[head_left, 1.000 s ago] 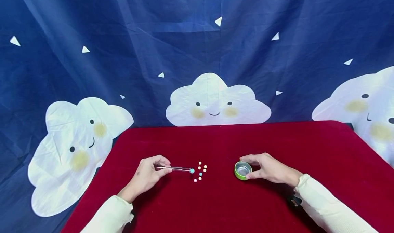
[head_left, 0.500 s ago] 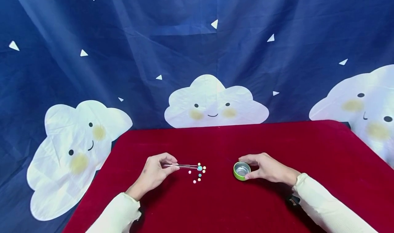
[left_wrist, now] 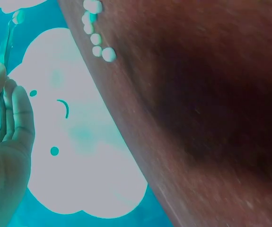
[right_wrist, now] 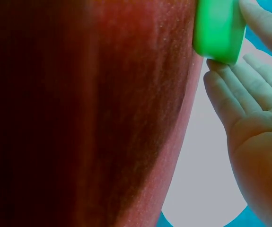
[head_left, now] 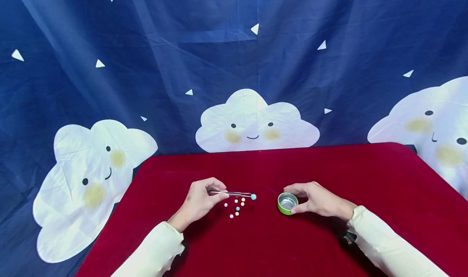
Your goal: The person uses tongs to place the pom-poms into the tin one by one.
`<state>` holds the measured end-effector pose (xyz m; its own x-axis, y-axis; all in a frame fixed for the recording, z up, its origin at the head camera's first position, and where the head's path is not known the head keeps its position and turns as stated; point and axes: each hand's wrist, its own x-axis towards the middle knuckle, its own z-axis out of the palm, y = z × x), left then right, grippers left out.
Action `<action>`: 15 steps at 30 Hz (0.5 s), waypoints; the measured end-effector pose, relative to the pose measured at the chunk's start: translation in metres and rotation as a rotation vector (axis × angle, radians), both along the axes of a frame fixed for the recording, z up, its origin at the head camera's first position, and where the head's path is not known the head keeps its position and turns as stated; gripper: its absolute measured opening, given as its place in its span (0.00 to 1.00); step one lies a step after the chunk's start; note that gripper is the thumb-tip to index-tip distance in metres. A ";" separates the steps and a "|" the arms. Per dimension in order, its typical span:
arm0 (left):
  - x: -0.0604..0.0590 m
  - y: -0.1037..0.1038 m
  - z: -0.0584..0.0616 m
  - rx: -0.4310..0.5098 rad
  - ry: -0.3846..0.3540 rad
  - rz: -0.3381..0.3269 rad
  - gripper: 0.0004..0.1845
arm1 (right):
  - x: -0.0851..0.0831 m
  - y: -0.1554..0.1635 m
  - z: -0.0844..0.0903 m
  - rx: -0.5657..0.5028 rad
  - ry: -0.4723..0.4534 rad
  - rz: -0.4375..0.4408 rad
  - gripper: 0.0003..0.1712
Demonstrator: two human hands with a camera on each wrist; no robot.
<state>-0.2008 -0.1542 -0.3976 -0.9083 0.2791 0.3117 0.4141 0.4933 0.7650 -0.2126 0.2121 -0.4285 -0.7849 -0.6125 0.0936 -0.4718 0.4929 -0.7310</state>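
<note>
My left hand (head_left: 202, 198) pinches a pair of metal tweezers (head_left: 235, 194) between thumb and fingers, their tips pointing right. At the tips sits a blue bead (head_left: 254, 196), above and right of a loose cluster of small beads (head_left: 237, 214) in cream, pink and blue. In the left wrist view the tweezers (left_wrist: 4, 47) run up from the fingers, with the bead (left_wrist: 18, 17) at their end. On the right, my right hand (head_left: 321, 200) grips a small round green tin (head_left: 280, 206) by its side, thumb in front. Its silvery inside faces up, tilted toward me.
A dark red cloth (head_left: 256, 244) covers the table. Behind it hangs a blue curtain (head_left: 219, 45) with white clouds and triangles. A small dark object (head_left: 349, 238) shows below the right sleeve.
My left hand has moved right and slightly away from me, carrying the tweezers and blue bead across and past the cluster toward the tin. My right hand and the tin stay nearly in place.
</note>
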 end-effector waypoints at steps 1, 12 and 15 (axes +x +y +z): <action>-0.001 0.003 0.000 0.001 0.005 -0.007 0.10 | 0.000 0.000 0.000 0.001 0.005 0.000 0.38; -0.009 0.027 -0.001 0.039 -0.045 -0.028 0.08 | 0.001 0.000 0.000 0.000 0.011 -0.004 0.38; -0.011 0.031 -0.001 0.030 -0.037 -0.021 0.08 | 0.001 0.000 0.000 0.003 0.011 -0.004 0.38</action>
<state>-0.2117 -0.1228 -0.3984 -0.9134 0.2892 0.2864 0.3951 0.4618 0.7941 -0.2119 0.2123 -0.4284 -0.7862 -0.6098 0.1003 -0.4778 0.4968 -0.7245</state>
